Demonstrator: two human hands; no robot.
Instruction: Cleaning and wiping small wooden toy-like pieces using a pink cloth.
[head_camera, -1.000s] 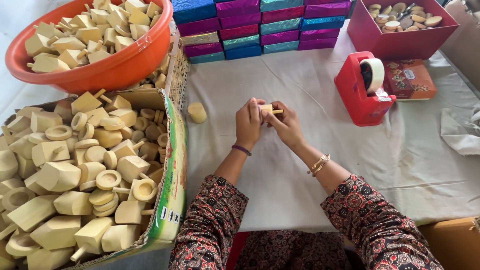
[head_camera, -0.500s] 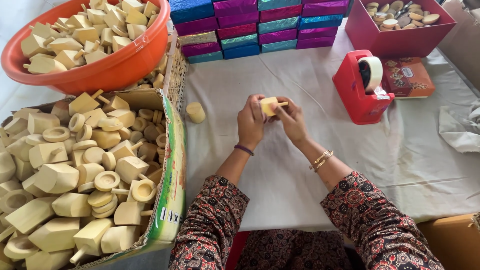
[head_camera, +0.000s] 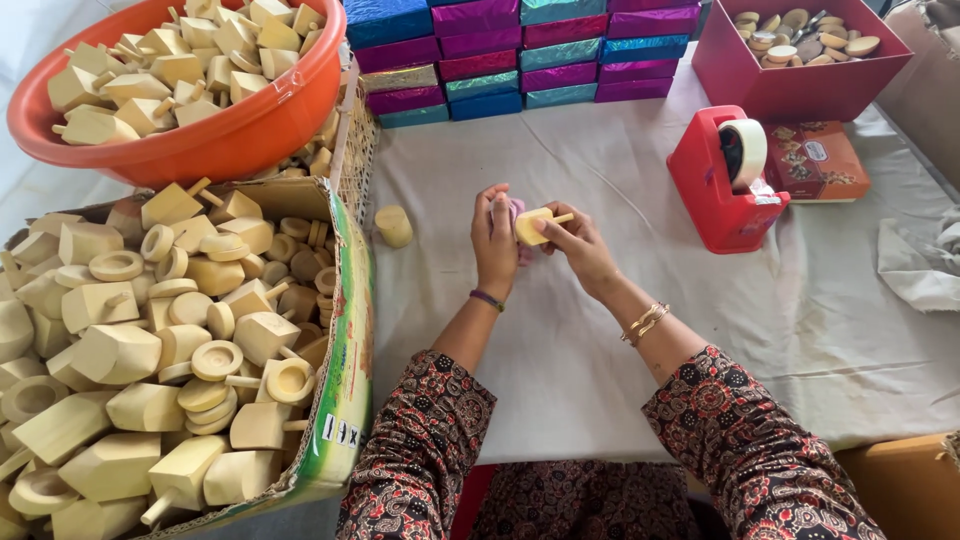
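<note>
You've got the little wooden top (head_camera: 533, 224) up off the tabletop (head_camera: 600, 340) between both hands, right hand (head_camera: 578, 245) pinching its body with the stem poking out right, left hand (head_camera: 495, 240) closed on a pink cloth (head_camera: 517, 208) pressed against it. That right grip is only fingertips, so I'd guess a hard rub could pop the piece loose and send it rolling toward the loose wooden cylinder (head_camera: 394, 226) or the cardboard box (head_camera: 345, 340) of identical blanks, where you'd lose track of it.
</note>
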